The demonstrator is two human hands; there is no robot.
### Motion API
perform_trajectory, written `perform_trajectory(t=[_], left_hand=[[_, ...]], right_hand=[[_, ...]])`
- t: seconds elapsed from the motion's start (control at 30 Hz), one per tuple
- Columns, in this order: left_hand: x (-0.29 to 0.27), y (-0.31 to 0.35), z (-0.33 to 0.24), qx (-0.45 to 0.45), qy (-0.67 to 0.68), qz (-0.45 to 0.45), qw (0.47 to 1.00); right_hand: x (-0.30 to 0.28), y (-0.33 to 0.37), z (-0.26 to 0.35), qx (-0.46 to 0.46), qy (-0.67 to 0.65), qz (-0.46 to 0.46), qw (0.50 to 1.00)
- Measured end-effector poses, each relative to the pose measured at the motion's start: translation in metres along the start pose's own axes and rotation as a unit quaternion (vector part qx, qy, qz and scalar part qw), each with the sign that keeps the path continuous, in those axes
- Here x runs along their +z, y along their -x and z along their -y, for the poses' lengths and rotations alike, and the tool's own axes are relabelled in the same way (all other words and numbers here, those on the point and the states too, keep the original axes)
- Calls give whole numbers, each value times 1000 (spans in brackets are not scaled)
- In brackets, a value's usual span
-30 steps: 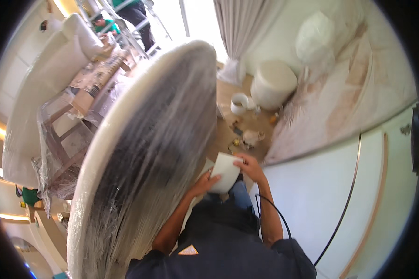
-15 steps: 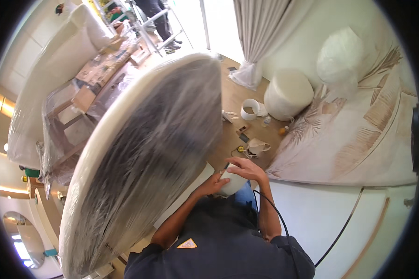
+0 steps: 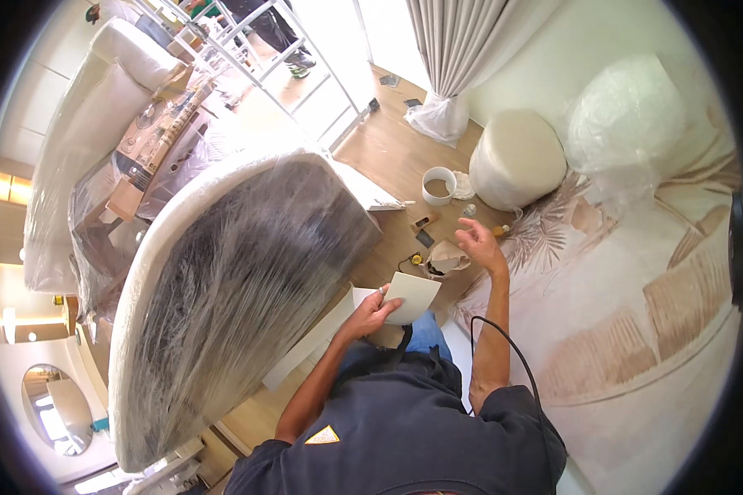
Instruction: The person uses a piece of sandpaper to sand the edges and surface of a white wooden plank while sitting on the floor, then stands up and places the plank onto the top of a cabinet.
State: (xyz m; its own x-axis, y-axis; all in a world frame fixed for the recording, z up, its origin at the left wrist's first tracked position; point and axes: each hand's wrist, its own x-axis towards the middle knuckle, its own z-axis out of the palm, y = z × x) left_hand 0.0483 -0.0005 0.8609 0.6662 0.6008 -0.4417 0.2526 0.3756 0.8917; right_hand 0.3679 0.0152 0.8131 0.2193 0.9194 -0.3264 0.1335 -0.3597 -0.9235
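Observation:
My left hand (image 3: 371, 313) is closed on the edge of a stiff white sheet (image 3: 414, 296), thumb on top, in front of my body. A small pale thing shows by its fingertips, too small to name. My right hand (image 3: 478, 244) is stretched out ahead, apart from the sheet, fingers loosely spread with nothing visible in them. Beneath and beside it on the floor lie a crumpled beige bag (image 3: 448, 256) and a yellow tape measure (image 3: 416, 259). A small orange bottle (image 3: 500, 231) stands just beyond the right hand.
A large film-wrapped piece of furniture (image 3: 248, 289) fills my left side. Ahead are a white bucket (image 3: 428, 195), a wrapped round pouf (image 3: 518, 153) and a gathered curtain (image 3: 450, 49). A patterned wall (image 3: 636, 330) rises at right. A ladder (image 3: 285, 62) and another person (image 3: 272, 29) are farther off.
My right hand has let go of the white sheet and moved forward and right. My left hand keeps the sheet, now tilted differently. The whole view has shifted.

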Motion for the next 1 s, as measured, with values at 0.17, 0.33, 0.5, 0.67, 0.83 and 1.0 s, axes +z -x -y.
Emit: perform_trajectory(t=[0.17,0.33,0.5,0.67,0.83,1.0], left_hand=[[3,-10,1,-68,-60,-51,995],[19,-19,1,-18,27,-65,997],[29,-25,-2,-36,37,-52,997],[32,-27,-10,-39,49,-28,998],[26,-35,-3,-6,79,-13,997],[24,-31,3,20,113,-45,992]], right_hand=[[-14,-35,-12,-2,52,21,998],[9,-49,-7,-13,78,116,990],[35,-46,-32,-45,117,176,976],[40,-34,-59,-28,109,206,972],[30,-35,-72,-27,61,179,981],[17,-31,-30,14,83,195,977]])
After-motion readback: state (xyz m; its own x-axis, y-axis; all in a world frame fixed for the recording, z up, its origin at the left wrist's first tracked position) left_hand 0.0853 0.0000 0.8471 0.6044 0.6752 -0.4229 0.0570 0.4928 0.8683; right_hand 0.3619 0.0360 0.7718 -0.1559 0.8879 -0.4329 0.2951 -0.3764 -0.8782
